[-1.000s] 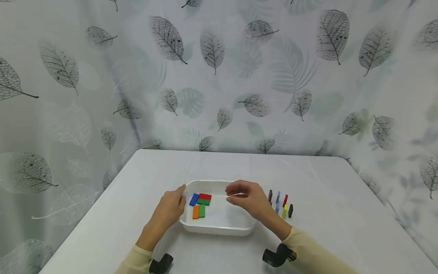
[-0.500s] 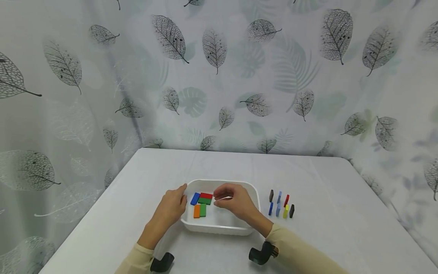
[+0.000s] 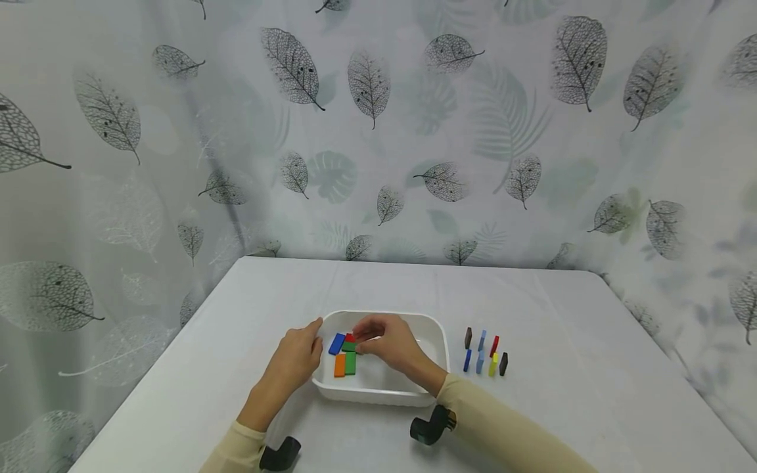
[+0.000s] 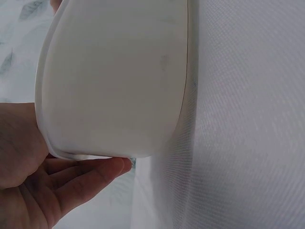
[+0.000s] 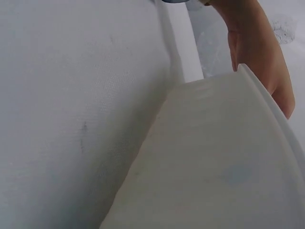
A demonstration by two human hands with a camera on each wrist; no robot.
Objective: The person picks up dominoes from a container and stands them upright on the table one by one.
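A white plastic tray stands on the table. My left hand holds its left end by the rim; in the left wrist view, fingers lie against the tray's outer wall. Within the tray are a blue block, a red block, a green block, an orange block and a second green block. Over the tray, my right hand has bent fingers with its tips at the red and upper green blocks. Nothing is visible between thumb and fingers; exact contact is unclear.
Right of the tray, several narrow blocks stand on edge in two rows, among them a red block, a yellow block and a black block. The white table ends at a leaf-print curtain.
My right hand has moved left across the tray to the red and green blocks, partly covering them. The standing blocks at right have come into full view. My left hand stays at the rim.
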